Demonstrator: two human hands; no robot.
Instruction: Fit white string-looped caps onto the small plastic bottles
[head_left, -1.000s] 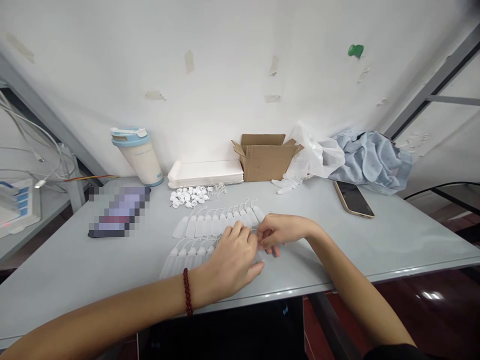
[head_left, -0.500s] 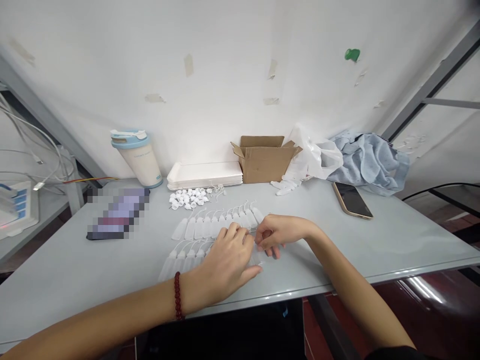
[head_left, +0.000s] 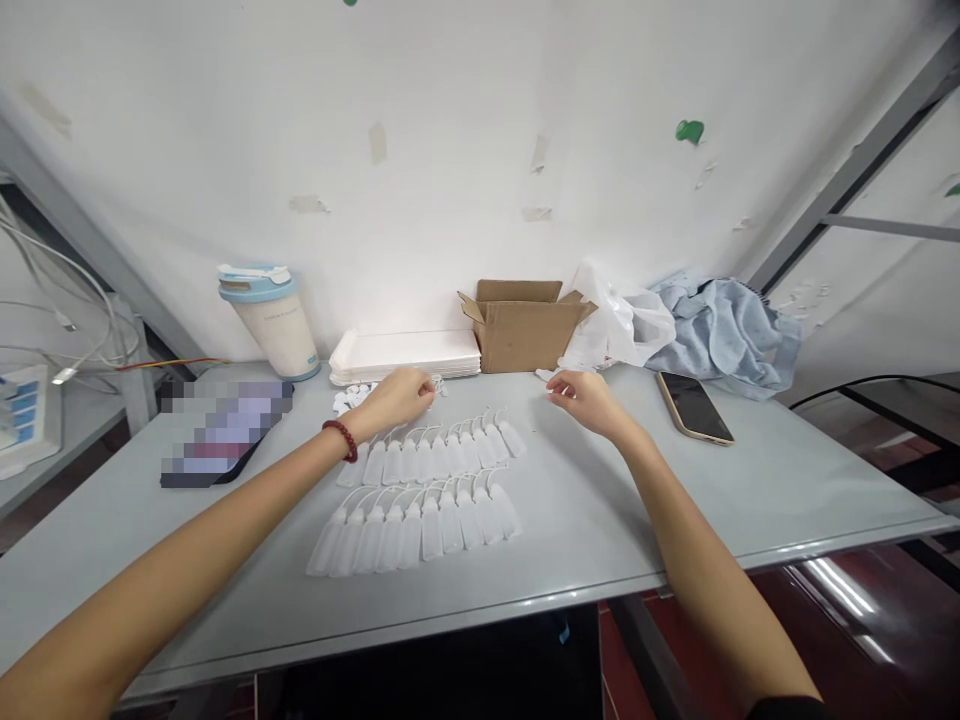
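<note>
My left hand (head_left: 405, 398), with a red bead bracelet at the wrist, is over the pile of small white caps (head_left: 349, 399); its fingers are curled closed and what they pinch is too small to name. My right hand (head_left: 581, 398) is beside a few loose translucent pieces (head_left: 549, 374) in front of the cardboard box, fingers bent, thumb and fingertips near each other; whether anything is between them is unclear. Two rows of translucent flat bottles with thin white strings lie on the table, a back row (head_left: 431, 458) and a front row (head_left: 412, 530).
Along the wall stand a cup with a blue lid (head_left: 277, 325), a stack of white trays (head_left: 405, 352), an open cardboard box (head_left: 525, 335), a white plastic bag (head_left: 622, 325) and a blue cloth (head_left: 727, 330). Phones lie at left (head_left: 232, 430) and right (head_left: 695, 407) on the grey table (head_left: 600, 530).
Both hands have left the front row of bottles. My left hand moved back and left to the caps; my right hand moved back and right towards the loose pieces. The front row is now uncovered.
</note>
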